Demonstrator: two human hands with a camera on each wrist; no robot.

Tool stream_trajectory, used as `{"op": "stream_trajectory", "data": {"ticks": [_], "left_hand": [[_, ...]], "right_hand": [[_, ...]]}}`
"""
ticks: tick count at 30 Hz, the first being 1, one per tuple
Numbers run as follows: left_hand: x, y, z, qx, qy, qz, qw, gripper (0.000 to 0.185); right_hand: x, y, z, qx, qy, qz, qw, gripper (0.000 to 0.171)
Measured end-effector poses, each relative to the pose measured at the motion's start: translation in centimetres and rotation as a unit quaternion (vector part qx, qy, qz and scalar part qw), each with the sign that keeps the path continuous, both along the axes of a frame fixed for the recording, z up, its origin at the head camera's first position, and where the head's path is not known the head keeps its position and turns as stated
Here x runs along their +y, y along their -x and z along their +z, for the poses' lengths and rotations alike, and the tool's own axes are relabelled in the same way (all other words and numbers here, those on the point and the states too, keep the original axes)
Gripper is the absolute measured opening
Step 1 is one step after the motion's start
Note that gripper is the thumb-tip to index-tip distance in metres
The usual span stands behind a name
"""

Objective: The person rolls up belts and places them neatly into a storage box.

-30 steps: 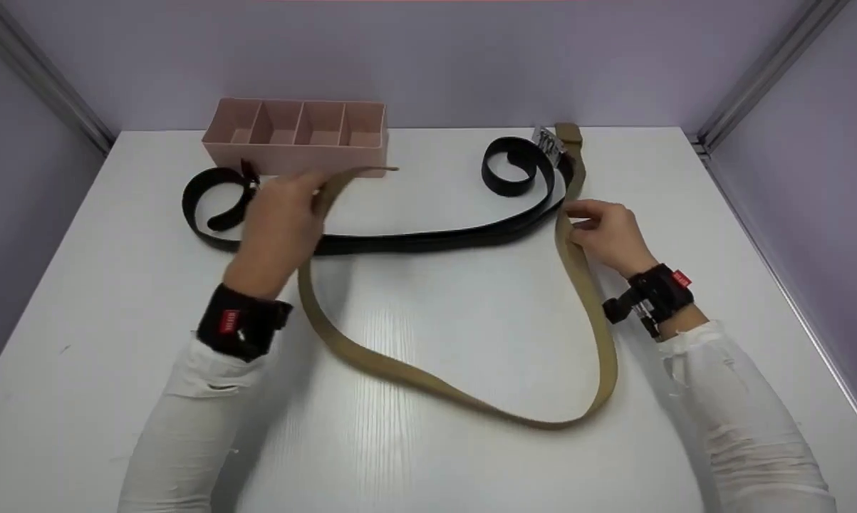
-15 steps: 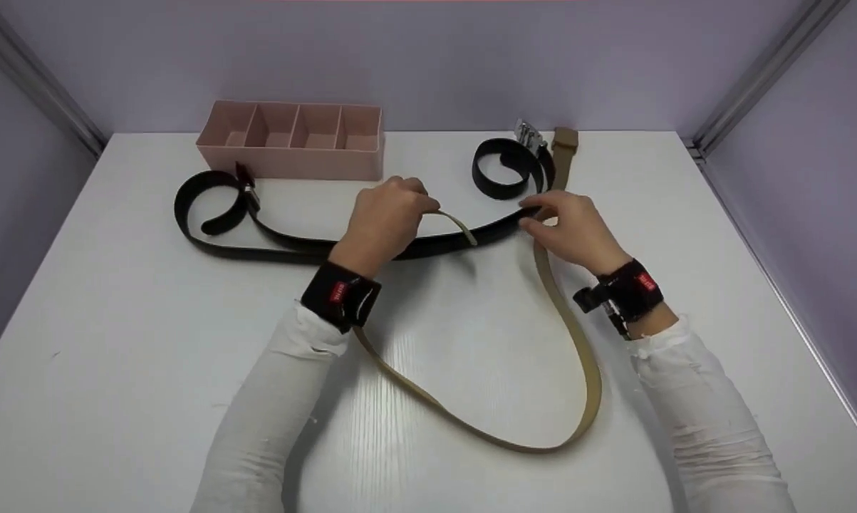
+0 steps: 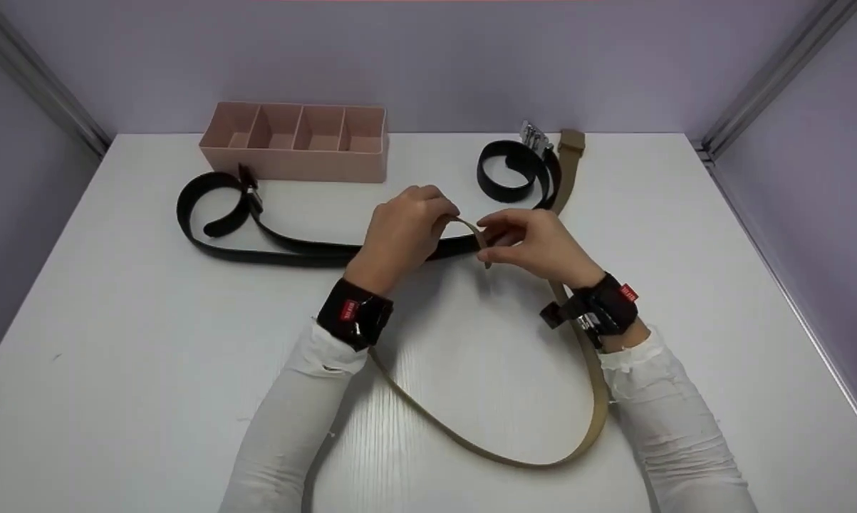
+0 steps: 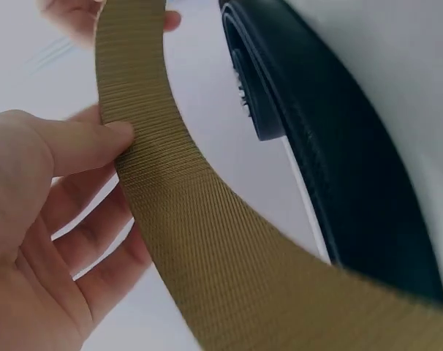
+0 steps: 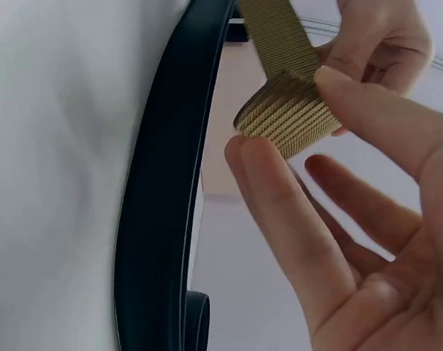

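A tan webbing belt (image 3: 529, 459) lies in a wide loop on the white table (image 3: 115, 370), its buckle end (image 3: 570, 140) at the back. My left hand (image 3: 444, 214) holds the strap just behind its free end, thumb (image 4: 75, 146) on the weave (image 4: 192, 241). My right hand (image 3: 489, 244) pinches the very tip (image 5: 291, 117) between thumb and forefinger. The two hands meet above a long black belt (image 3: 293, 251), which stretches across the table with a curled end at each side.
A pink divided box (image 3: 296, 140) with several compartments stands at the back left. The black belt's metal buckle (image 3: 533, 134) lies at the back beside the tan one. Grey walls enclose the table on three sides.
My left hand carried the tan belt's free end from near the pink box to the middle. My right hand left the strap's right run and came left to pinch the tip.
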State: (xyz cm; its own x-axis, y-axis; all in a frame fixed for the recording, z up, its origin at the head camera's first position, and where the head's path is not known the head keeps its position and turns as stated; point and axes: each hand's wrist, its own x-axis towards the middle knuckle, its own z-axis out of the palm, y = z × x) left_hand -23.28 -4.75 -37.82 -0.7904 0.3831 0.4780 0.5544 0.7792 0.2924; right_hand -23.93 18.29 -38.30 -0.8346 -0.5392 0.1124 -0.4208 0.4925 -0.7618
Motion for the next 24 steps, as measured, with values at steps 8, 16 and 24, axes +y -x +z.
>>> {"op": "stream_trajectory", "data": {"ticks": [8,16,24], "left_hand": [[0.3,-0.5,-0.1,-0.013,-0.049,0.015,0.9986,0.013],[0.5,-0.8,-0.2,-0.052,-0.044,-0.029,0.9973,0.010],[0.6,-0.6,-0.3,-0.122,-0.060,-0.097,0.9860,0.034]], "right_hand": [[0.1,-0.1,-0.2,-0.043,0.039,0.009,0.998,0.052],[-0.7,-1.1,0.8,-0.059,0.070,-0.031,0.995,0.042],[-1.4,-1.8,1.6,-0.093,0.171,-0.059,0.979,0.033]]}}
